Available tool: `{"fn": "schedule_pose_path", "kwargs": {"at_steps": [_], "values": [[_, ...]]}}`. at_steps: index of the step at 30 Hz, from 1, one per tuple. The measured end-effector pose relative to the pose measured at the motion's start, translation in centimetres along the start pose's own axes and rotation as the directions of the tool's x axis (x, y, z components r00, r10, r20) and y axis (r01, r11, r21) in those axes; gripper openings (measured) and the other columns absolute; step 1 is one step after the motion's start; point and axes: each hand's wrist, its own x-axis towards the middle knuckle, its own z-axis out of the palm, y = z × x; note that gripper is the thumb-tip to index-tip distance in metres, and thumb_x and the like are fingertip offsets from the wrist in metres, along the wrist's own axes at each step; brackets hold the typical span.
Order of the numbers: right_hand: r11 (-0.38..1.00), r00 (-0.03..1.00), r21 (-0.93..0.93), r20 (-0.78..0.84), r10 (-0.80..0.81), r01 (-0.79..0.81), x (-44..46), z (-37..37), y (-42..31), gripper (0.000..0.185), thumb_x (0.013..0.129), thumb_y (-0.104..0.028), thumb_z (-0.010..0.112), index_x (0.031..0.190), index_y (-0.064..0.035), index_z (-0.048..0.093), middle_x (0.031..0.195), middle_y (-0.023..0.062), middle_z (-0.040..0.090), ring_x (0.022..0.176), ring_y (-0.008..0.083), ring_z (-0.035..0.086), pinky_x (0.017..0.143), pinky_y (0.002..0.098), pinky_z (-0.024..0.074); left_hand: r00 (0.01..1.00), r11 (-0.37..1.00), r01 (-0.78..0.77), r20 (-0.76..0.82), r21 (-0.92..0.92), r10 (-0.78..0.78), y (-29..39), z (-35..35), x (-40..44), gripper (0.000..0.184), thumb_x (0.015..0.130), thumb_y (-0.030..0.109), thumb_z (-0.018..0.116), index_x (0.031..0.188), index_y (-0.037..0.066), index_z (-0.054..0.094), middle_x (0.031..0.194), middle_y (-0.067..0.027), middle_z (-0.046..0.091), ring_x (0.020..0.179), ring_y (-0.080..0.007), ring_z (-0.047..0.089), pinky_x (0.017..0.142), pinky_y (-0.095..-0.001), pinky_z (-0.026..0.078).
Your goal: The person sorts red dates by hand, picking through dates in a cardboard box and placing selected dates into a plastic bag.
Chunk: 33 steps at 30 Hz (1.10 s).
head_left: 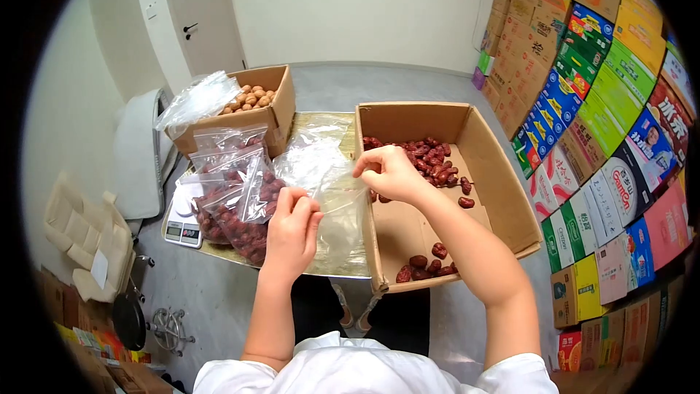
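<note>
"Brown cardboard flanks the work—what else crowds the hands?"

"The walnut box [284, 102] stands far left, walnuts [251, 98] showing, spare bags [200, 98] draped over its rim. The date box [503, 182] fills the right. Nearer left, filled bags of dates [237, 201] hide part of a white scale [182, 226], close beside the left hand [293, 230]."

"And what is in their grasp?"

"One thin clear bag [341, 230], stretched between them over the table [328, 125]. The left pinches one side of its top; the right hand [390, 171] pinches the other, above the date box's left wall."

"Counts?"

"Two open boxes, one scale, one bag in hand. Filled bags: at least three, overlapping too much for certainty. Loose dates [434, 153] lie in two groups—a large, tangled one at the far end, and at least six at the near end, partly behind the right forearm. The loose bag pile [310, 157] behind the held bag is uncountable."

"Where is the room?"

"A strip of table shows between the boxes, cardboard between the two date groups. The table's near edge sits just ahead of the person's legs. Past the date box, grey floor [335, 84] runs to stacked cartons [583, 131]."
</note>
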Motion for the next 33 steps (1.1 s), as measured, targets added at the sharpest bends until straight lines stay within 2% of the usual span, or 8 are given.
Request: {"fn": "schedule_pose_path", "kwargs": {"at_steps": [4,8,14,20,23,25,26,33], "values": [[0.927,0.998,0.374,-0.037,0.047,-0.03,0.6,-0.8,0.9,0.012,0.085,-0.011,0.064,0.087,0.0,0.067,0.066,0.0003,0.061,0.057,0.0063,0.054,0.054,0.0251,0.0452,0.998,0.998,-0.054,0.021,-0.01,0.055,-0.2,0.5,0.0,0.007,0.088,-0.003,0.062,0.092,-0.001,0.055,0.099,-0.0164,0.051,0.081,-0.032,0.054,0.071,-0.0365,0.046],[0.992,0.972,-0.009,-0.203,0.119,-0.124,0.9,-2.2,3.0,0.014,0.086,-0.016,0.066,0.089,-0.0023,0.067,0.073,0.0069,0.067,0.066,0.015,0.064,0.063,0.0319,0.0516,0.996,0.997,-0.076,0.045,-0.013,0.077,-0.1,0.5,-0.3,0.01,0.086,-0.003,0.065,0.091,-0.001,0.057,0.101,-0.0167,0.053,0.08,-0.034,0.058,0.07,-0.0398,0.049],[0.816,1.0,-0.578,-0.01,-0.013,0.005,0.6,-1.2,6.0,0.014,0.079,-0.012,0.061,0.089,-0.0075,0.071,0.088,0.0154,0.071,0.088,0.0352,0.068,0.076,0.0466,0.0537,0.996,0.997,0.012,0.087,-0.074,-0.006,0.4,-1.1,-0.8,0.012,0.083,-0.009,0.065,0.091,-0.003,0.058,0.108,-0.0172,0.056,0.079,-0.0274,0.06,0.071,-0.0345,0.05],[0.766,0.953,-0.639,0.27,0.139,0.069,-0.7,-4.3,3.2,0.011,0.075,-0.009,0.067,0.085,-0.0066,0.073,0.087,0.0137,0.073,0.087,0.0339,0.069,0.076,0.0444,0.0552,0.996,0.999,-0.016,0.085,-0.028,0.019,0.0,-2.3,-1.2,0.012,0.08,-0.011,0.065,0.087,-0.004,0.059,0.111,-0.0184,0.061,0.08,-0.0288,0.062,0.07,-0.0347,0.051],[0.654,0.716,-0.747,0.521,0.464,0.12,-3.4,-4.0,4.8,0.028,0.081,-0.029,0.077,0.092,-0.0036,0.072,0.09,0.0153,0.072,0.087,0.0313,0.069,0.078,0.0427,0.0548,0.987,0.997,0.012,0.159,-0.075,0.0,0.3,-2.1,-1.5,0.013,0.079,-0.01,0.067,0.086,-0.003,0.059,0.11,-0.0176,0.061,0.074,-0.026,0.061,0.066,-0.0337,0.05],[0.527,0.492,-0.828,0.385,0.781,-0.189,-6.4,-3.4,2.0,0.048,0.087,-0.045,0.072,0.115,-0.0071,0.066,0.107,0.0175,0.07,0.094,0.0333,0.069,0.083,0.0443,0.0545,0.985,0.996,-0.008,0.171,-0.092,0.024,0.1,-1.5,-1.6,0.013,0.078,-0.009,0.068,0.085,-0.003,0.06,0.11,-0.0173,0.061,0.073,-0.0247,0.06,0.065,-0.0332,0.049],[0.516,0.511,-0.856,0.439,0.739,-0.01,-7.4,-3.0,3.3,0.061,0.087,-0.055,0.069,0.123,-0.0064,0.06,0.114,0.0188,0.068,0.103,0.0355,0.067,0.088,0.0452,0.053,0.982,0.994,-0.033,0.181,-0.102,0.051,0.0,-1.2,-1.7,0.013,0.078,-0.009,0.069,0.085,-0.003,0.06,0.11,-0.0169,0.061,0.071,-0.0234,0.06,0.063,-0.0326,0.049],[0.599,0.566,-0.801,0.49,0.663,-0.008,-10.0,-0.7,6.6,0.071,0.083,-0.06,0.071,0.123,-0.0027,0.057,0.121,0.0222,0.062,0.112,0.0384,0.061,0.094,0.0456,0.0506,0.99,0.991,-0.079,0.108,-0.106,0.091,0.6,0.1,-1.5,0.013,0.076,-0.006,0.071,0.084,-0.001,0.061,0.109,-0.0165,0.064,0.064,-0.0225,0.059,0.06,-0.033,0.048]]}}
